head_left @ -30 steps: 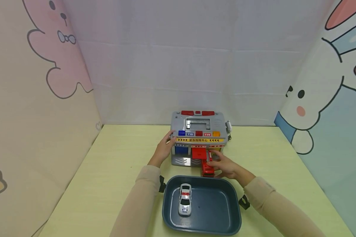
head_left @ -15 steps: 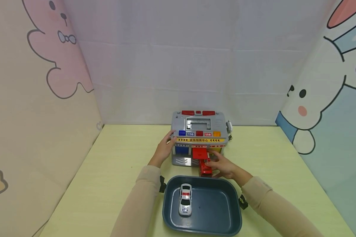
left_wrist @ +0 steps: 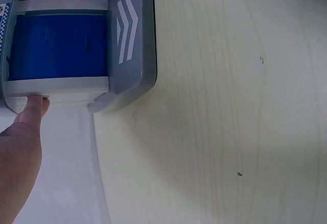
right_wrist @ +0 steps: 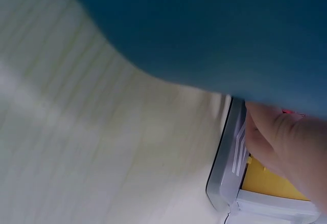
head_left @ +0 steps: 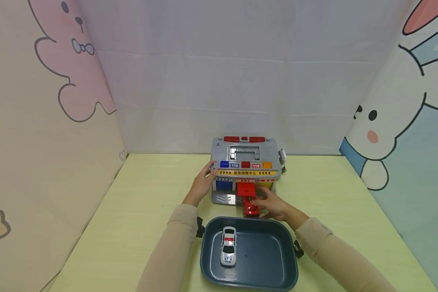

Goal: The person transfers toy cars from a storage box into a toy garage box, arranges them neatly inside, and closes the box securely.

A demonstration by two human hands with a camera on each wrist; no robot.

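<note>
A grey toy rescue station (head_left: 246,154) stands at the back of the table, its middle red door (head_left: 246,189) raised. My left hand (head_left: 200,184) rests against the station's left side; in the left wrist view its thumb (left_wrist: 33,110) touches the wall beside the blue door (left_wrist: 59,47). My right hand (head_left: 275,205) holds a red toy fire truck (head_left: 251,207) from its right side. The truck's far end lies under the raised red door, on the station's front ramp. In the right wrist view the fingers hide most of the truck, beside the yellow door (right_wrist: 271,180).
A dark blue tray (head_left: 266,259) sits in front of the station, close behind the truck. In its left half lies a white toy police car (head_left: 228,247). A small white part (head_left: 282,156) with a chain hangs on the station's right side. Cloth walls enclose the table.
The red fire truck has shifted left in my right hand and lined up more with the middle doorway. My left hand has stayed against the station.
</note>
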